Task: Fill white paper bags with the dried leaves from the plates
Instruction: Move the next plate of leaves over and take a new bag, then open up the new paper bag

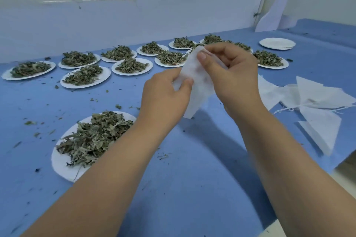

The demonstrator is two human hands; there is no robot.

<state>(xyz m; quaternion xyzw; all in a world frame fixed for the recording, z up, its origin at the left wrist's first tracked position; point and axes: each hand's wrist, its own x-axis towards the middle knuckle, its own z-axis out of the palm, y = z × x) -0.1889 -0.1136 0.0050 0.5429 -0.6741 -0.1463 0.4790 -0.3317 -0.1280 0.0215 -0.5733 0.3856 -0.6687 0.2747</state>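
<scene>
Both hands are holding one white paper bag (194, 100) up off the surface. The left hand (165, 92) is pinching the bag's left edge between thumb and curled fingers. The right hand (231, 71) is pinching the upper end, its thumb pressing on the near face and its fingers curling behind. The bag is hanging slack between the two grips, its lower end drooping between the wrists.

Nearer than the grip and to its left, a white plate (57, 161) is carrying a heap of dried leaves (92, 136), with the left forearm crossing over its right rim. Beyond the grip, rows of leaf-filled plates (133, 66) are stretching away to the left. To the right of the grip, loose spare bags (317, 98) are lying overlapped, and farther off a stack of empty plates (277, 43) is sitting. A blue cloth (192, 169) strewn with leaf crumbs is covering the table, and a pale wall (173, 5) is closing it off behind.
</scene>
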